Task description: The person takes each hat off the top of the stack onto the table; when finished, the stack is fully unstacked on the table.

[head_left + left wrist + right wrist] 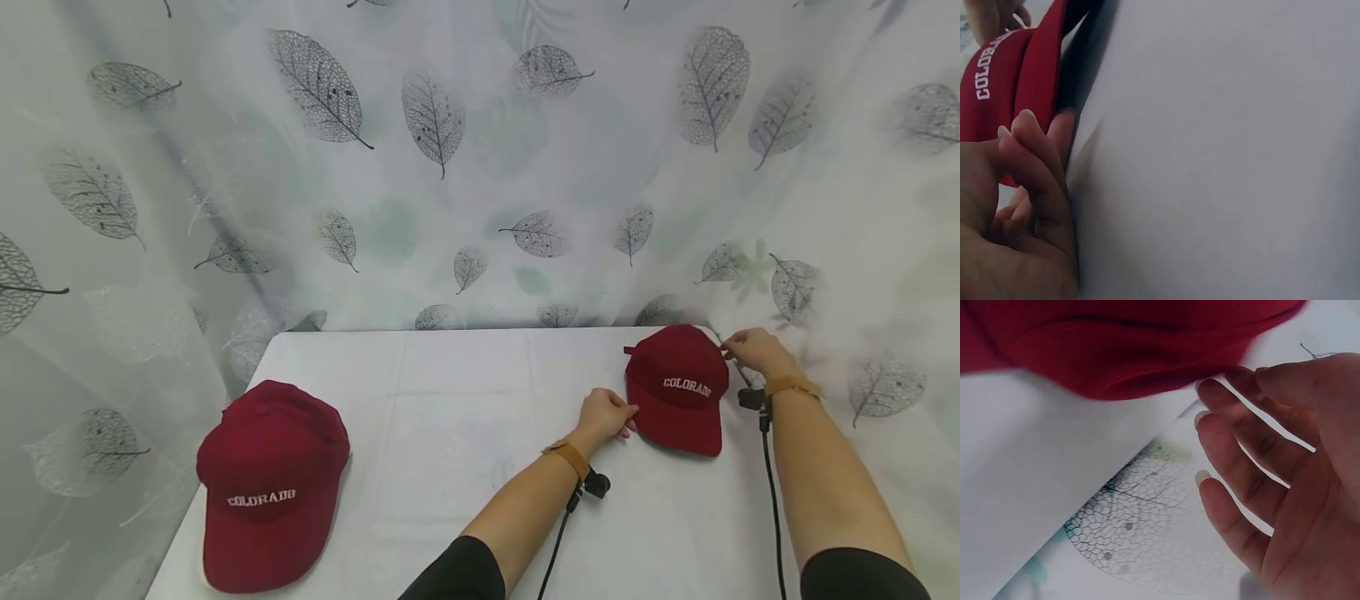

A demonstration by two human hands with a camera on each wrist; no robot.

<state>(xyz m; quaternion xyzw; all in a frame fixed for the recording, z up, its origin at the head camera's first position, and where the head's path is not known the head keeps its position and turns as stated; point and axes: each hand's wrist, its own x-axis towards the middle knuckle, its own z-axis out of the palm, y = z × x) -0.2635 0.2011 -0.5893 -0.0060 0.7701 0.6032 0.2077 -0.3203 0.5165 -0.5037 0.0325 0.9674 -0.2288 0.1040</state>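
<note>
At the far right of the white table lies a dark red cap (678, 387) with white COLORADO lettering, its brim facing forward. My left hand (602, 416) pinches the left edge of its brim; in the left wrist view the fingertips (1027, 125) lie against the red cloth. On the cap's other side, my right hand (757, 350) grips the crown's edge between thumb and forefinger. In the right wrist view its other fingers (1219, 440) are spread below the cloth. A second red COLORADO cap (273, 483) lies at the table's left, away from both hands.
The white table (450, 417) runs back to a curtain (480, 167) printed with grey leaves. Each wrist carries a strap and a small camera (597, 483), with black cables (772, 492) trailing toward me. The right-hand cap sits close to the table's back right corner.
</note>
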